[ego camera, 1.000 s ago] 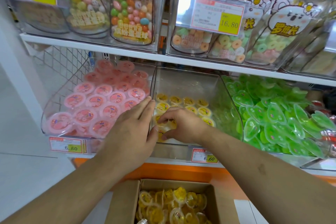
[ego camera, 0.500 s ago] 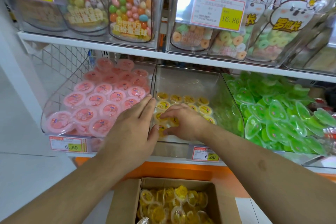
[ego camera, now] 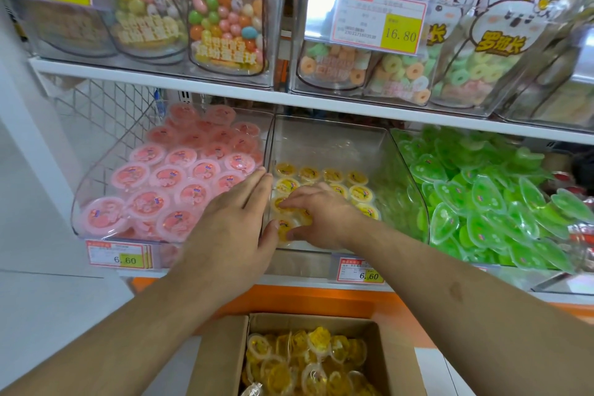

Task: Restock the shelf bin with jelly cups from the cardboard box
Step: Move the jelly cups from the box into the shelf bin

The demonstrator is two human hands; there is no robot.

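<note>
Jelly cups (ego camera: 321,175) mid-bin, back room open

Clear shelf bin (ego camera: 331,145) sits mid-shelf, thinly lined with yellow jelly cups (ego camera: 332,175) (lids up); open cardboard box (ego camera: 393,360) below, near, holds a loose heap of more.

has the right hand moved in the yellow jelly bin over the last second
No, barely. The right hand stays over the same front-left yellow jelly cups in the middle bin, beside the left hand; only its fingers shift slightly.
</note>
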